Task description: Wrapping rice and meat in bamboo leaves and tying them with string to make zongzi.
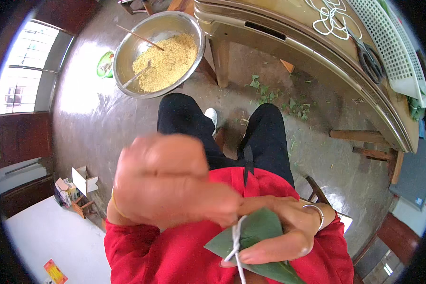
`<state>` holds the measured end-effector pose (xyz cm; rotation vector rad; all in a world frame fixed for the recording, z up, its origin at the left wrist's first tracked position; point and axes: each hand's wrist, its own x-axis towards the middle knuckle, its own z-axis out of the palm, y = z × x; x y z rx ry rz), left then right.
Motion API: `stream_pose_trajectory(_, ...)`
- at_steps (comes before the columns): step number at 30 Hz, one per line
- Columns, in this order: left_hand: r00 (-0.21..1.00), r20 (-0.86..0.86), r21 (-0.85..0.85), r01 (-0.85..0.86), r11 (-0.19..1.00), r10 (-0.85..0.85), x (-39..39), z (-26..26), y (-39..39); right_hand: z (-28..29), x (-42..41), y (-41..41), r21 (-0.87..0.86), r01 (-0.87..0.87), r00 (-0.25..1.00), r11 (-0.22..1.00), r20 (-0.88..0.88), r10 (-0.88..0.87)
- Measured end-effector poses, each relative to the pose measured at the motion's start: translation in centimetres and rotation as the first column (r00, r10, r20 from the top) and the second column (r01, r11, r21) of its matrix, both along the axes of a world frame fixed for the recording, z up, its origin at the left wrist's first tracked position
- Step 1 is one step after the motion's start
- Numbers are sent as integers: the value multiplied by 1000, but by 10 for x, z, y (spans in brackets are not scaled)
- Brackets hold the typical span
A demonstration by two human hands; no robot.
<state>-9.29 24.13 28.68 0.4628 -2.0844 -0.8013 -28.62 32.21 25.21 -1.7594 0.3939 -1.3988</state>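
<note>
My left hand (177, 184), blurred and closed in a fist, is at the centre, its thumb and finger pinched at the white string (236, 236). To its right, my right hand (284, 230), with a silver bracelet at the wrist, grips a folded green leaf parcel (262, 225). The string wraps around the parcel, crosses near my right thumb and hangs down past the lower edge. Part of the parcel is hidden behind my right fingers. Both hands are in front of my red top.
Beyond my knees at upper left is a steel bowl (119, 67) of yellow grains with a wooden stick and a metal utensil. The table (301, 21) at upper right bears white string, scissors (369, 60) and a white plastic basket (397, 46). Leaf scraps (298, 106) litter the floor.
</note>
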Motion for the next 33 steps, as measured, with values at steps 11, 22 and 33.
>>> stream_pose_trajectory(11, 979, -119, 150, 185, 971, -168, -25, -21, -36, 9, 10, -9, 131, -222, 948, 966, 260, 182)
stream_pose_trajectory(22, 921, -209, 179, -295, 939, 329, -40, 12, 54, -2, 17, -15, -40, 292, 918, 956, 292, -268)
stream_pose_trajectory(33, 822, -495, 294, -145, 945, 281, -47, -22, 56, -4, 22, -21, -39, 333, 878, 942, 377, -295)
